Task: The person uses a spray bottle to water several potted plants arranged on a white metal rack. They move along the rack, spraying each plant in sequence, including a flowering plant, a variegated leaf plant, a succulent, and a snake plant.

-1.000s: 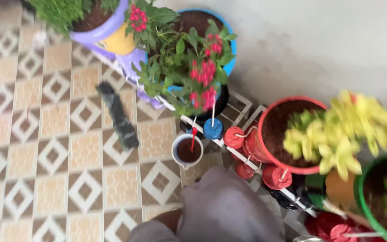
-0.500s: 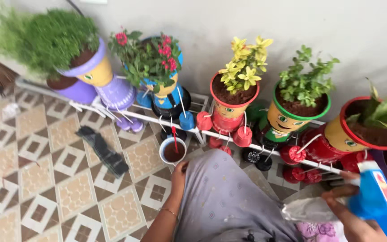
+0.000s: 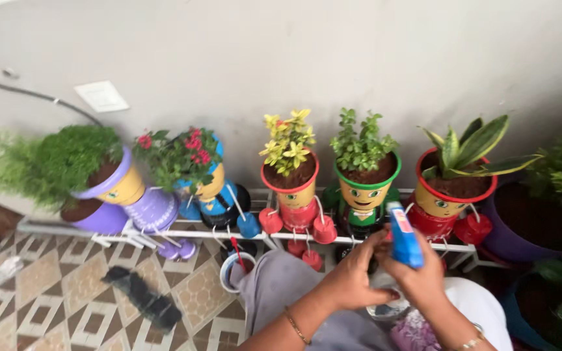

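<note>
Hands meet low centre, before white rack of face-painted pots. Right hand (image 3: 424, 276) fingers closed round upright blue plastic box (image 3: 404, 235). Left hand (image 3: 356, 276) curled, fingertips touching box base; held contents indiscernible.

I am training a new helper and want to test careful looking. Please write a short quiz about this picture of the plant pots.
1. True or false: the right hand holds a blue packet.
2. Which plant grows in the green-rimmed pot? A) red flowers B) small green leaves C) long striped leaves
3. What lies flat on the tiled floor, left of the white cup?

Key: 1 true. 2 B. 3 a dark cloth.
</note>
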